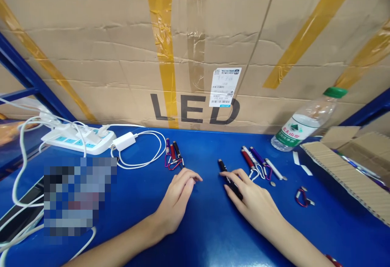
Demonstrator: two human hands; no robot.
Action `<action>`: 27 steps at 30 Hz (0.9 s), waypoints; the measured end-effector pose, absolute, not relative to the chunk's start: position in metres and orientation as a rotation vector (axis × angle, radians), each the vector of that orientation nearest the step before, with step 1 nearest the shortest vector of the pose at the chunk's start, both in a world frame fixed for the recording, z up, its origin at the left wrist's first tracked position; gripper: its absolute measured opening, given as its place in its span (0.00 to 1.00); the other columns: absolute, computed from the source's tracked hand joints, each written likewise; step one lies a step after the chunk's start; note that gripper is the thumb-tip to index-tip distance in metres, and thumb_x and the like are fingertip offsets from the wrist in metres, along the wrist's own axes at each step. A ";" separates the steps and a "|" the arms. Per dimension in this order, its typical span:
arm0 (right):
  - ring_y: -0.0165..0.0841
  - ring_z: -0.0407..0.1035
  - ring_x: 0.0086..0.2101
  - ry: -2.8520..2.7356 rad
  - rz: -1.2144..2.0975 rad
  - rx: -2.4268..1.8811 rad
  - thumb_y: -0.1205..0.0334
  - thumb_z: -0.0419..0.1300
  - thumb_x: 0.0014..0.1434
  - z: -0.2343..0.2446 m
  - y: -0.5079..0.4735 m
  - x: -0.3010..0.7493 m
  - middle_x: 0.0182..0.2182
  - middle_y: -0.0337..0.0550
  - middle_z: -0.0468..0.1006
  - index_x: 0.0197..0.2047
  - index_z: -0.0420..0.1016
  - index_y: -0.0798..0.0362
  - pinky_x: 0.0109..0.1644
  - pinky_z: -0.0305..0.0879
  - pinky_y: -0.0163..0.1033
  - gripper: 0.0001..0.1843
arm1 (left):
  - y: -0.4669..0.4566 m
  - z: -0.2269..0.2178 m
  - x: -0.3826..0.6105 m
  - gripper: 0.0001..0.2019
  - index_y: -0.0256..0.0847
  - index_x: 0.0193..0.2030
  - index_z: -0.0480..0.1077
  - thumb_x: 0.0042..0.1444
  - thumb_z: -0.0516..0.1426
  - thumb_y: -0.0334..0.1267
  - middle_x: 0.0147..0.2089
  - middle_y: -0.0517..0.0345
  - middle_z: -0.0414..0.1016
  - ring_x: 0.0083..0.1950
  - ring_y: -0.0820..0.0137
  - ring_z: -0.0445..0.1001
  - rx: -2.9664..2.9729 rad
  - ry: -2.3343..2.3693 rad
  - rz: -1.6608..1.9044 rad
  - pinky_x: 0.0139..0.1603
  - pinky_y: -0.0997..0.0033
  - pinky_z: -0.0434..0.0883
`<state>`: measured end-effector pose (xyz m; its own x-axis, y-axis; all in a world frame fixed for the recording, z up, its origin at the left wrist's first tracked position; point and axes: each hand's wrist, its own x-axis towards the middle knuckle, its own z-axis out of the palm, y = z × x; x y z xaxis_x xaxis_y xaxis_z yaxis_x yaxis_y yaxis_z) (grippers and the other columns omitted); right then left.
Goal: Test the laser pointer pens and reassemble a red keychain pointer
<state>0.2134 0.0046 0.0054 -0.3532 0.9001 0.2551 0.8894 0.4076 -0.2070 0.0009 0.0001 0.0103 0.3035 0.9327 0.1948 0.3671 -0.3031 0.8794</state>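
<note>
My right hand (251,192) is closed around a black pen-shaped flashlight (223,167), which lies slanted on the blue table, thumb on its near side and fingers over it. Opposite, my left hand (179,190) rests with loosely curved fingers, and nothing shows in it; its palm is hidden. Just beyond the left fingers lie a purple flashlight (167,146), a red one (172,152) and a black one (176,149), with small carabiners. Right of my right hand are a red flashlight (248,159), a purple one (256,155) and a silver tube (274,169).
Small button cells (272,184) and a red carabiner (301,198) lie at the right, near an open cardboard box (341,177) and a water bottle (300,127). A white power strip (100,143) with cables stands left. A large carton (128,56) walls off the back.
</note>
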 end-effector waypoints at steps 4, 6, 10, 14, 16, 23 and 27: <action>0.34 0.75 0.32 -2.325 -0.174 -1.518 0.62 0.42 0.64 -0.001 0.009 0.221 0.38 0.49 0.74 0.48 0.71 0.56 0.26 0.73 0.36 0.19 | 0.000 0.010 0.000 0.15 0.42 0.39 0.66 0.66 0.39 0.38 0.41 0.54 0.68 0.45 0.64 0.66 1.899 1.159 0.926 0.49 0.63 0.60; 0.36 0.75 0.34 -2.315 -0.301 -1.518 0.60 0.41 0.64 -0.004 0.011 0.223 0.38 0.51 0.74 0.47 0.72 0.57 0.32 0.74 0.39 0.21 | -0.002 0.010 0.000 0.13 0.42 0.40 0.66 0.65 0.41 0.37 0.42 0.54 0.69 0.45 0.65 0.67 1.987 1.148 0.896 0.49 0.64 0.61; 0.42 0.73 0.36 -2.297 -0.505 -1.572 0.58 0.44 0.63 -0.008 0.011 0.226 0.39 0.55 0.74 0.47 0.73 0.60 0.36 0.72 0.46 0.21 | -0.007 0.013 0.002 0.09 0.40 0.42 0.66 0.62 0.46 0.32 0.43 0.53 0.70 0.44 0.65 0.67 2.209 1.133 0.820 0.48 0.65 0.62; 0.46 0.71 0.38 -2.260 -0.631 -1.674 0.53 0.47 0.62 -0.011 0.011 0.227 0.40 0.57 0.75 0.47 0.74 0.61 0.38 0.70 0.49 0.23 | -0.009 0.010 0.004 0.09 0.38 0.44 0.66 0.59 0.48 0.29 0.46 0.49 0.71 0.48 0.63 0.68 2.404 1.163 0.804 0.50 0.62 0.63; 0.47 0.71 0.39 -2.245 -0.660 -1.722 0.51 0.46 0.62 -0.013 0.011 0.228 0.41 0.58 0.74 0.47 0.74 0.62 0.39 0.69 0.49 0.25 | -0.009 0.006 0.004 0.11 0.37 0.46 0.66 0.59 0.48 0.30 0.49 0.47 0.70 0.53 0.60 0.67 2.466 1.208 0.806 0.52 0.60 0.63; 0.52 0.66 0.45 -2.199 -0.708 -1.647 0.51 0.42 0.63 -0.014 0.014 0.227 0.46 0.65 0.70 0.49 0.73 0.66 0.42 0.66 0.52 0.29 | -0.008 -0.002 0.003 0.15 0.33 0.50 0.66 0.58 0.49 0.34 0.58 0.39 0.65 0.60 0.51 0.62 2.567 1.540 0.751 0.55 0.50 0.62; 0.50 0.65 0.47 -2.257 -0.514 -1.477 0.52 0.45 0.62 -0.009 0.014 0.223 0.47 0.60 0.69 0.49 0.73 0.59 0.43 0.66 0.52 0.24 | -0.008 -0.002 0.003 0.17 0.32 0.51 0.66 0.57 0.49 0.35 0.57 0.37 0.65 0.57 0.50 0.65 2.614 1.615 0.712 0.53 0.50 0.63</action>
<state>0.2228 0.0135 -0.0085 -0.3664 0.7778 0.5107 0.9222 0.3766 0.0881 0.0027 -0.0082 -0.0015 0.3735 0.8460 0.3806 0.8515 -0.4755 0.2212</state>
